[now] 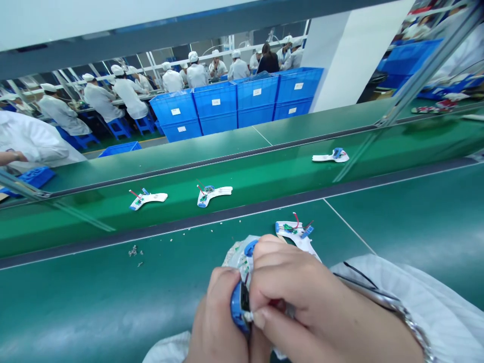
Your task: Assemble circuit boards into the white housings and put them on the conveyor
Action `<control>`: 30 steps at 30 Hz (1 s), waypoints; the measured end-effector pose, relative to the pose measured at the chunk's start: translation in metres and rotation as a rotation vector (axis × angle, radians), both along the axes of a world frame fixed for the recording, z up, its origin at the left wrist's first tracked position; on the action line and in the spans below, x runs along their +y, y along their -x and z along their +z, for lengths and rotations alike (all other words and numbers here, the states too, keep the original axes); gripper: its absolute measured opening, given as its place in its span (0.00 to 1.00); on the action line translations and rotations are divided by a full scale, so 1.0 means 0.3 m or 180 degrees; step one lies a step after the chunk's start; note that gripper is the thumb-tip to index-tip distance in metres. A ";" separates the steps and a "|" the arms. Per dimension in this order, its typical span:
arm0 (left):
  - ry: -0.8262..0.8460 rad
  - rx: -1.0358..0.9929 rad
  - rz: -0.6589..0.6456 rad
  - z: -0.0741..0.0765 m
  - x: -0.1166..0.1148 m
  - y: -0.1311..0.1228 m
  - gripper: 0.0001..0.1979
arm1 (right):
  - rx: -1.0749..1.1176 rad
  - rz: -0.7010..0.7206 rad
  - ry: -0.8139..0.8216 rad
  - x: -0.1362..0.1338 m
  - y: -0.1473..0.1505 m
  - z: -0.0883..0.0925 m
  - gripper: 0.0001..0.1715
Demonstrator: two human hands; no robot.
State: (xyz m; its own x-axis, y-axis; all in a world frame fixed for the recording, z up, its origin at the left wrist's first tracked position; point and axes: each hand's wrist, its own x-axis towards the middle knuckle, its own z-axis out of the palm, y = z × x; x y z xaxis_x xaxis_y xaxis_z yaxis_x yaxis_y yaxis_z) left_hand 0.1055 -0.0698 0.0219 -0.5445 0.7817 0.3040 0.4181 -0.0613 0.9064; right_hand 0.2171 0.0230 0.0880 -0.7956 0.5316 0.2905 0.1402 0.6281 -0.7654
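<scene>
Close to the camera, my left hand (215,322) and my right hand (302,302) are both closed around a small white plastic part with a blue piece (240,302) and thin wires. My right fingertips pinch at its edge beside the blue piece. Just beyond my hands, a second white part with red wires and a blue connector (297,233) lies on the green bench (113,297). My right wrist wears a metal bracelet (408,317) under a white sleeve.
A green conveyor belt (264,181) runs across, carrying three similar white parts (147,199) (212,193) (331,156). Small white crumbs (134,251) lie on the bench. Blue crates (234,103) stand behind. Several people in white coats and caps sit at far tables.
</scene>
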 end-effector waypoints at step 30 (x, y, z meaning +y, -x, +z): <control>0.0937 0.3495 0.0526 0.004 0.125 0.017 0.11 | -0.0288 -0.1105 0.0319 0.026 0.066 -0.118 0.16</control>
